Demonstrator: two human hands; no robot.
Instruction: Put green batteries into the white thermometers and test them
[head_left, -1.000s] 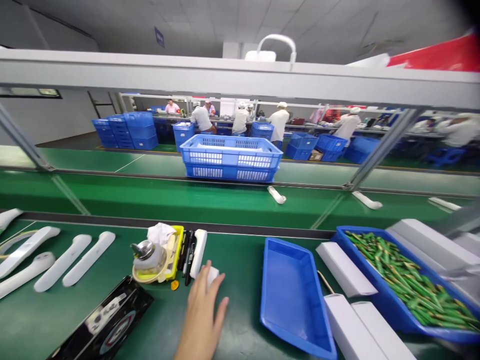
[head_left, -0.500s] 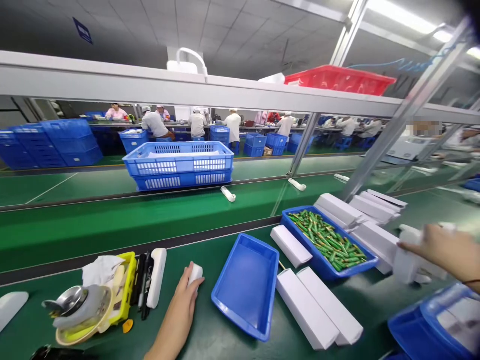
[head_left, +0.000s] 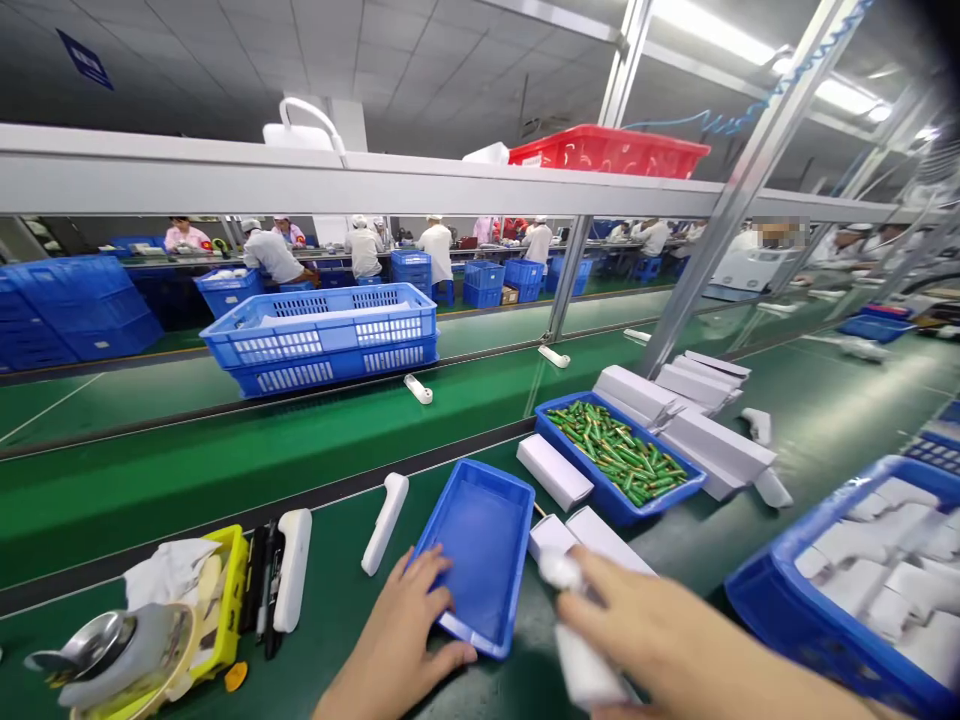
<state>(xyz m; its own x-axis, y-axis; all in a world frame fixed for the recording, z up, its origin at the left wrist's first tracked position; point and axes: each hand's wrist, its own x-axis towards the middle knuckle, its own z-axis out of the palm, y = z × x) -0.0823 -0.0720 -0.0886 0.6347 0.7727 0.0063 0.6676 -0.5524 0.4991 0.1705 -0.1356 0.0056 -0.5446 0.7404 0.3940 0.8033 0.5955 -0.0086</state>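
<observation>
left hand (head_left: 409, 632) is touching shallow blue tray (head_left: 484, 535) at near-left corner, can't tell if gripping | right hand (head_left: 637, 622) is clamping blurred white part (head_left: 585, 665), right of tray | hands sitting apart | second white part (head_left: 385, 523) lying left of tray

We see a shallow, rectangular blue tray (head_left: 484, 555) lying flat, open side up, on the green worktop (head_left: 337, 570), its smooth inner floor showing. Near its right side — held in the right hand (head_left: 637, 615) — we find a smooth white piece (head_left: 581, 660), rounded at one end, tilted, motion-blurred and partly covered.
</observation>
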